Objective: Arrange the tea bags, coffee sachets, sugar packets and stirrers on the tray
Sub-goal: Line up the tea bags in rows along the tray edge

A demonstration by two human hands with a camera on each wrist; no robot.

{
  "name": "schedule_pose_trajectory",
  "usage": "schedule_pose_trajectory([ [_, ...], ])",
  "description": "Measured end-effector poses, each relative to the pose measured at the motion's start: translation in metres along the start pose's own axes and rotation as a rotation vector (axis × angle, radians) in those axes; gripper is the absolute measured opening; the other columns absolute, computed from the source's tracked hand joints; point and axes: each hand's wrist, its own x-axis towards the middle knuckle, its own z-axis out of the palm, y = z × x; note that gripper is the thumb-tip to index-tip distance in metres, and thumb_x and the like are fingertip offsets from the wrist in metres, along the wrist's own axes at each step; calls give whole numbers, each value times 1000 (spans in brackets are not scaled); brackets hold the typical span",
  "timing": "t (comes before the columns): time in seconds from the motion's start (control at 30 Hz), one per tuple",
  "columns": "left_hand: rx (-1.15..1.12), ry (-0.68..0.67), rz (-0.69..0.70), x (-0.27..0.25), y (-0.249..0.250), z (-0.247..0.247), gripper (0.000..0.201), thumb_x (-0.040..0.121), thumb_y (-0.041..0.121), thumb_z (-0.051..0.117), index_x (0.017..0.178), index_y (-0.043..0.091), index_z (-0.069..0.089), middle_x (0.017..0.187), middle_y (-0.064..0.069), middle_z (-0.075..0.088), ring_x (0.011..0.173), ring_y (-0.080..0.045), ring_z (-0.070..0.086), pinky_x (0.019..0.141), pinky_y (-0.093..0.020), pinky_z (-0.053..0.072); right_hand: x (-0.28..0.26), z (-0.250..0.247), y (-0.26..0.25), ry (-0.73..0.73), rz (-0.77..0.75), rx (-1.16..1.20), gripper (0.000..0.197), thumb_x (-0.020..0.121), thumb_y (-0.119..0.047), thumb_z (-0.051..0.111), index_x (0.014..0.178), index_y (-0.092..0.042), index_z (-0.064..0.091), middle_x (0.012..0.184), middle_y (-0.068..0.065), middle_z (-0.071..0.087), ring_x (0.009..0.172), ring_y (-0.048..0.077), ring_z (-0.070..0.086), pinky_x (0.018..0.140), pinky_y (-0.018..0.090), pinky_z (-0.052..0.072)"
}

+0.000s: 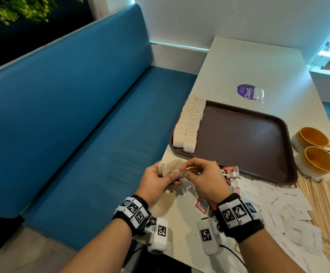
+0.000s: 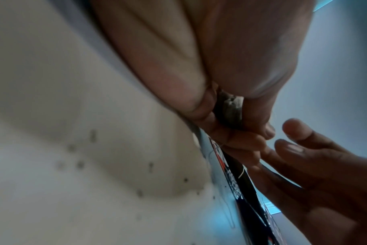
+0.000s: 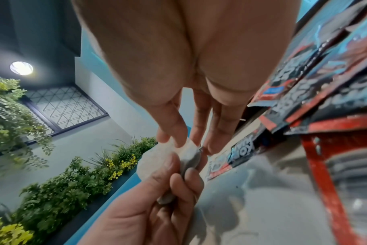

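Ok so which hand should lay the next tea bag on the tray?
Right. The left hand grips the stack of tea bags, while the right hand already pinches the top one and is nearer the tray.

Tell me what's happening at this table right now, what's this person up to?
A person is sorting drink supplies onto a brown tray. The left hand grips a small bunch of tea bags above the table's near edge, and the right hand pinches at them. Two rows of tea bags already line the tray's left side. The coffee sachets, sugar packets and wooden stirrers lie off the tray on the table, beside two cups.
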Motion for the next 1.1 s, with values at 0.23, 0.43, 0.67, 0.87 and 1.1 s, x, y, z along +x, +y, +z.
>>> schedule_pose_trajectory([
  [0.23, 50, 56, 10, 0, 1, 0, 36, 83, 25, 80, 111, 9, 64, 89, -24, 75, 70, -30, 70, 66, -36, 60, 0, 4, 3, 63, 44, 94, 12, 83, -4, 82, 91, -13, 78, 85, 4, 78, 83, 19, 74, 79, 28, 61],
  [0.43, -14, 37, -12, 2, 0, -3, 40, 82, -2, 58, 122, 1, 53, 94, -18, 71, 71, -32, 69, 69, -40, 59, 5, -4, 2, 151, 85, 42, 18, 85, -4, 80, 90, -21, 79, 85, -1, 76, 78, 14, 73, 73, 29, 62],
  [0.67, 12, 60, -28, 4, 0, -4, 32, 96, -13, 40, 119, 5, 51, 101, -21, 68, 73, -33, 70, 73, -42, 58, 41, -41, -9, 309, 39, 3, 27, 91, 1, 69, 86, -24, 77, 94, -9, 76, 88, 6, 72, 72, 20, 60],
  [0.87, 2, 54, -27, 4, 0, -1, 22, 105, -2, 47, 125, 7, 51, 98, -15, 71, 83, -37, 74, 68, -37, 58, 83, -46, -19, 136, 4, -215, 24, 84, -3, 76, 85, -26, 77, 87, 1, 75, 77, 15, 71, 80, 35, 62],
  [1.1, 26, 70, -62, 4, 0, -2, 24, 106, 1, 47, 127, 12, 53, 105, -16, 73, 90, -39, 75, 81, -46, 59, 120, -16, -25, -55, 36, -384, 22, 80, -5, 81, 83, -26, 76, 85, 2, 74, 73, 17, 67, 81, 39, 60],
])
